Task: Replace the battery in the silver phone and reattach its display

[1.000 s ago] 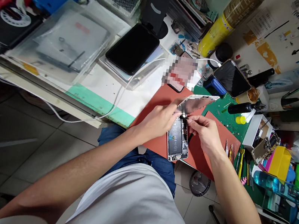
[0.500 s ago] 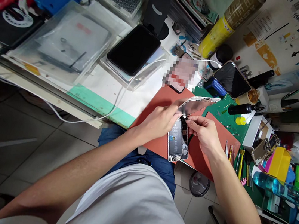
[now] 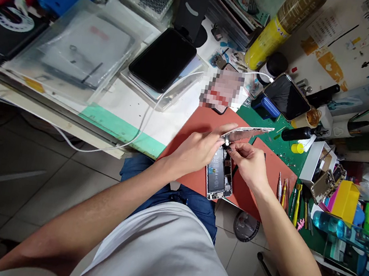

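Note:
An opened phone (image 3: 219,178) lies on a reddish-brown mat (image 3: 185,131), with its dark battery and inner parts exposed. Its lifted screen (image 3: 250,133) stands tilted up from the far end of the body, seen nearly edge-on. My left hand (image 3: 197,150) grips that screen by its left edge between thumb and fingers. At the joint between screen and body, my right hand (image 3: 251,162) is closed in a pinch. Whatever sits between its fingertips is too small to make out. Several small screwdrivers (image 3: 284,191) lie to the right of my right hand.
A dark phone (image 3: 163,59) rests on a stack of boxes at the left. Behind the mat stand a yellow spray can (image 3: 268,41) and a propped phone (image 3: 287,97) with a white cable. A white box (image 3: 319,161) and a blue bottle (image 3: 347,234) are at the right.
The lifted screen has tipped so that less of its inner face shows. My left fingers have shifted with it. My right fingertips have moved slightly left at the joint.

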`<state>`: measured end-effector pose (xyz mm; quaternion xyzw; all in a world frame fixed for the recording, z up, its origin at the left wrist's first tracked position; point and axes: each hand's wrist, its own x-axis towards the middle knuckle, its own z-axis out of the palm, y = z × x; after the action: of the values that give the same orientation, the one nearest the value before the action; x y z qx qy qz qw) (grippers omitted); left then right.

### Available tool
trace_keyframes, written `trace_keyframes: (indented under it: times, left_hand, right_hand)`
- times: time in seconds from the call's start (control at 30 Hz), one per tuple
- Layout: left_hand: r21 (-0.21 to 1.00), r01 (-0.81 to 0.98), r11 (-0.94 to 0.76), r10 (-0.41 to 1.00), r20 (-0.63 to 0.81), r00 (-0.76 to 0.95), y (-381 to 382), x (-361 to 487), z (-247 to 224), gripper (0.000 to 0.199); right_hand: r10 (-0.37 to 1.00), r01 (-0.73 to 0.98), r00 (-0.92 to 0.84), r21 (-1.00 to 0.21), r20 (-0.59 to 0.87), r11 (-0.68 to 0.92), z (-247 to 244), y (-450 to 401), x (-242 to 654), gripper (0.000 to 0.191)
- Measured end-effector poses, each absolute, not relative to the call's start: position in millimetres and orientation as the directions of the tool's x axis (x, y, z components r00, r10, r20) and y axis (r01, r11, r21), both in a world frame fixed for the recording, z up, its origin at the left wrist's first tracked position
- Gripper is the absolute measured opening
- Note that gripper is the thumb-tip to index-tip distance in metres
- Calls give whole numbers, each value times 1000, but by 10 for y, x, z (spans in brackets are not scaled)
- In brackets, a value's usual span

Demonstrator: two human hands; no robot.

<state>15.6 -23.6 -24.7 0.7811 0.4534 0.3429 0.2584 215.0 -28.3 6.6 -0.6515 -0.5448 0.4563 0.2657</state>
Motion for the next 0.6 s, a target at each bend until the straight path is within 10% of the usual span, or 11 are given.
trace_keyframes:
  times: [0.6]
  left_hand:
    - [720,513,-468,881,328,342,-244,150,-307,43]
  right_hand:
    - [982,640,-89,-765,-169,-74,34,-224,2199,12]
